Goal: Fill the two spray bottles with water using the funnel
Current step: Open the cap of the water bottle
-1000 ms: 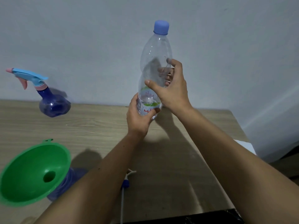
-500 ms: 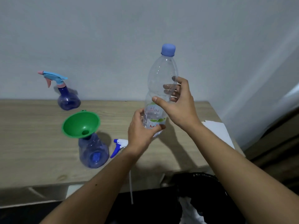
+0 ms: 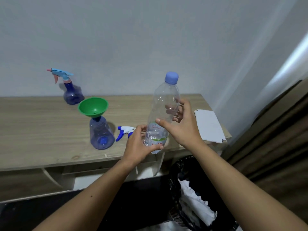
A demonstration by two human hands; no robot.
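Note:
A clear water bottle with a blue cap stands upright over the table's front edge, a little water at its bottom. My left hand grips its base. My right hand wraps its middle, thumb in front and fingers behind. To the left, a green funnel sits in the neck of an open blue spray bottle. Its white and blue spray head lies beside it on the table. A second blue spray bottle, with its trigger head on, stands at the back by the wall.
The wooden table runs along a grey wall. A white sheet of paper lies at its right end. Below the right corner stands a black-lined bin with crumpled paper. A dark curtain hangs at the far right.
The view has pulled back from the table, so the funnel and spray bottles look smaller and farther away. The water bottle has come lower and nearer the front edge, still in both hands.

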